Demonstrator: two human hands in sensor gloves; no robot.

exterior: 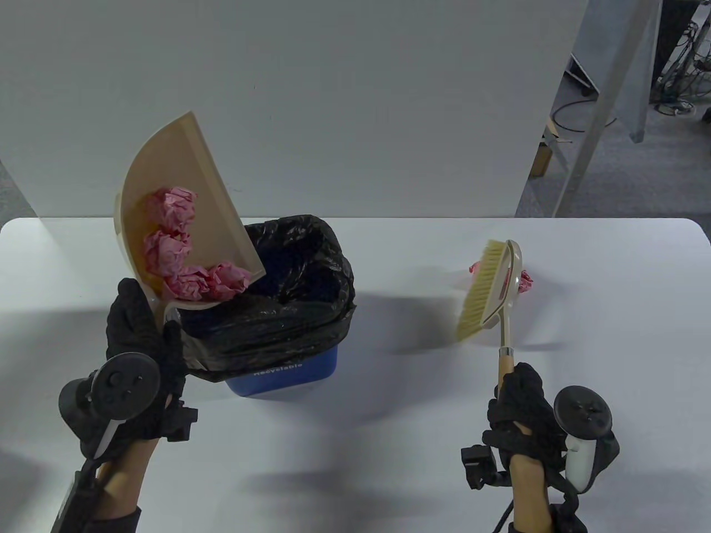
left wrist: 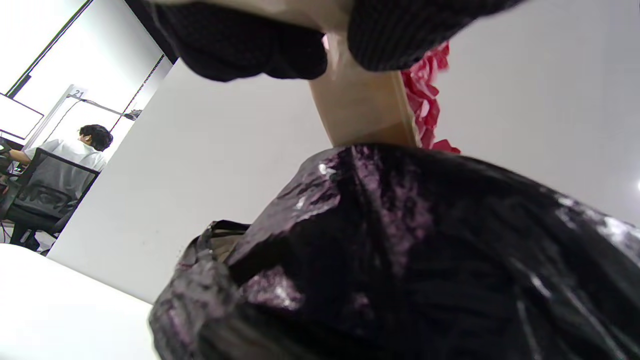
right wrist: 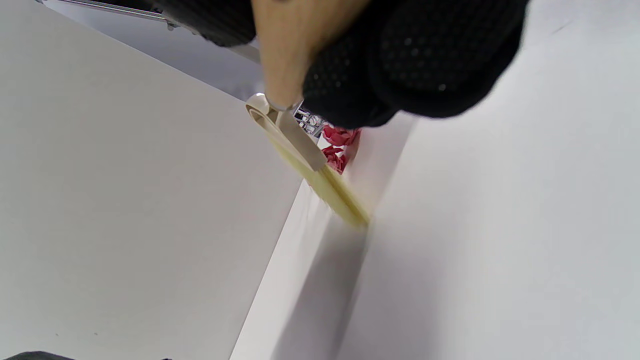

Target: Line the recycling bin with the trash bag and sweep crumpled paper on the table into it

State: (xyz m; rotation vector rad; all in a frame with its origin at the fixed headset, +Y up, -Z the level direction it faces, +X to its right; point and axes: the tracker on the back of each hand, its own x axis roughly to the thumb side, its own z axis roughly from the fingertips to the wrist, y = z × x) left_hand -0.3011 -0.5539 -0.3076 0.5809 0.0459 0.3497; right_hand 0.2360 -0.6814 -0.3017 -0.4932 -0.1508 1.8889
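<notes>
My left hand [exterior: 141,333] grips the handle of a beige dustpan [exterior: 183,183], tilted up over the blue recycling bin [exterior: 289,377]. A black trash bag [exterior: 294,300] lines the bin. Several pink crumpled paper balls [exterior: 183,255] lie in the pan, the lowest at its lip above the bag's opening. The left wrist view shows the dustpan [left wrist: 360,110], pink paper [left wrist: 425,105] and the bag [left wrist: 425,250] from below. My right hand [exterior: 519,408] grips the wooden handle of a brush [exterior: 491,291], held up off the table. One pink paper ball [exterior: 525,282] lies on the table behind the brush head.
The white table [exterior: 611,344] ends at a white wall panel behind. A person [left wrist: 75,150] sits on a chair far off in the left wrist view. Cables and a grey post stand on the floor at the back right.
</notes>
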